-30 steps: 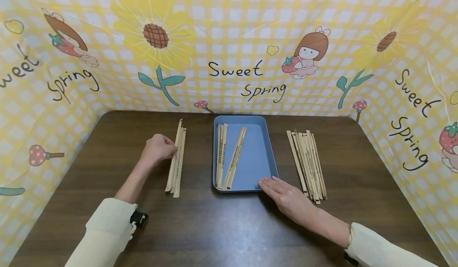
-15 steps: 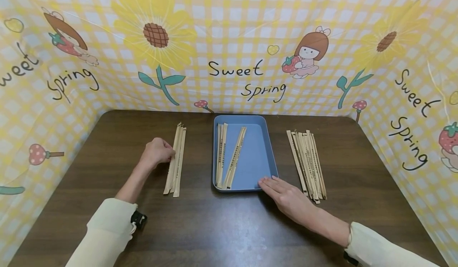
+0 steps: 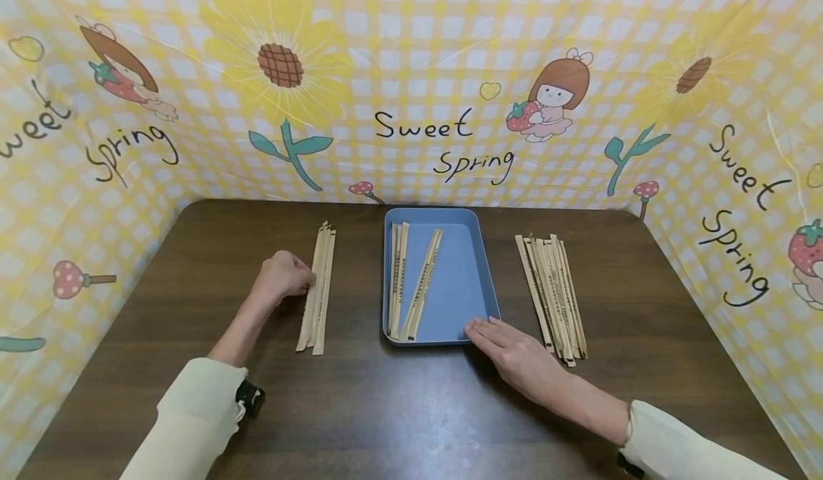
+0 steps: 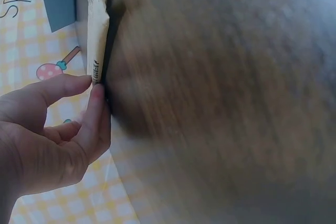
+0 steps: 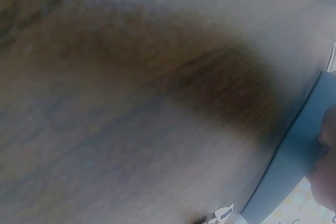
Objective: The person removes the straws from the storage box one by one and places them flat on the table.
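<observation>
On the left of the table, my left hand (image 3: 283,278) pinches the near edge of a small bundle of long, thin paper-wrapped sticks (image 3: 319,294) between thumb and fingers. In the left wrist view the thumb (image 4: 73,85) is on one side of the paper wrapper (image 4: 98,30) and the fingertips are on the other. A blue rectangular tray (image 3: 459,273) lies mid-table with several wrapped sticks (image 3: 398,273) along its left side and a slanted pair (image 3: 424,280) beside them. My right hand (image 3: 514,358) rests, fingers straight, on the tray's near right corner.
Right of the tray lies a larger loose pile of paper-wrapped sticks (image 3: 553,298). Everything is on a dark wooden table (image 3: 386,416). A yellow checked cloth (image 3: 411,58) hangs around the back and sides.
My left hand has shifted slightly toward me, drawing the leftmost wrapped stick down so its end lines up closer with the others. The right hand and tray have stayed put.
</observation>
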Tool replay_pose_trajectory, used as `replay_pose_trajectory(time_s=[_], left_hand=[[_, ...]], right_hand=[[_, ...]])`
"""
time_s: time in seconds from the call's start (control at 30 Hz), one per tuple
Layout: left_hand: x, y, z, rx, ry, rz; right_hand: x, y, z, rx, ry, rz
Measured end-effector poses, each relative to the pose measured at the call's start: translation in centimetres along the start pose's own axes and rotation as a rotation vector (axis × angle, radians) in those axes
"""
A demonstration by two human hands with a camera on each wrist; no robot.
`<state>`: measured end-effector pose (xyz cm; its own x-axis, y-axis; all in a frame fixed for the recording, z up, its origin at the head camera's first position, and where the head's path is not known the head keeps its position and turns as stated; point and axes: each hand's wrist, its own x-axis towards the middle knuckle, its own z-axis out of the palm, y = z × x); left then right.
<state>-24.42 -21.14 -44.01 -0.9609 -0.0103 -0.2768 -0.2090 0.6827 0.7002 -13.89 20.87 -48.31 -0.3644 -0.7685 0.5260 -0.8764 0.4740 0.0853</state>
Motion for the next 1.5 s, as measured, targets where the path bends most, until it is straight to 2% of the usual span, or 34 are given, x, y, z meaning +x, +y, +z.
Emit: replay_pose_trajectory(time_s=[0.23, 0.4, 0.5, 0.67, 0.8, 1.07, 1.33, 1.5], left_hand=[[0.0, 0.5, -0.3, 0.017, 0.033, 0.021], [-0.3, 1.9, -0.1, -0.068, 0.020, 0.063], [-0.4, 3.0, 0.4, -0.176, -0.037, 0.082], [0.1, 4.9, 1.4, -0.400, -0.210, 0.055], [0.3, 6.3, 2.2, -0.463, -0.317, 0.022], [0.2, 9.0, 4.3, -0.506, -0.363, 0.027], [-0.1, 11.0, 6.2, -0.425, -0.354, 0.053], [0.2, 11.5, 7.4, -0.377, -0.346, 0.074]], right_hand=[[-0.1, 0.0, 0.0, 0.013, -0.026, 0.028], [-0.1, -0.1, 0.0, 0.001, -0.023, 0.026], [-0.1, -0.1, 0.0, -0.004, -0.017, 0.021], [0.0, -0.2, 0.0, 0.006, -0.027, 0.034], [-0.1, -0.2, 0.1, 0.010, -0.029, 0.041], [0.0, -0.1, 0.0, -0.005, -0.010, 0.018], [-0.1, 0.0, 0.0, 0.006, -0.020, 0.019], [0.0, 0.0, 0.0, 0.009, -0.025, 0.022]])
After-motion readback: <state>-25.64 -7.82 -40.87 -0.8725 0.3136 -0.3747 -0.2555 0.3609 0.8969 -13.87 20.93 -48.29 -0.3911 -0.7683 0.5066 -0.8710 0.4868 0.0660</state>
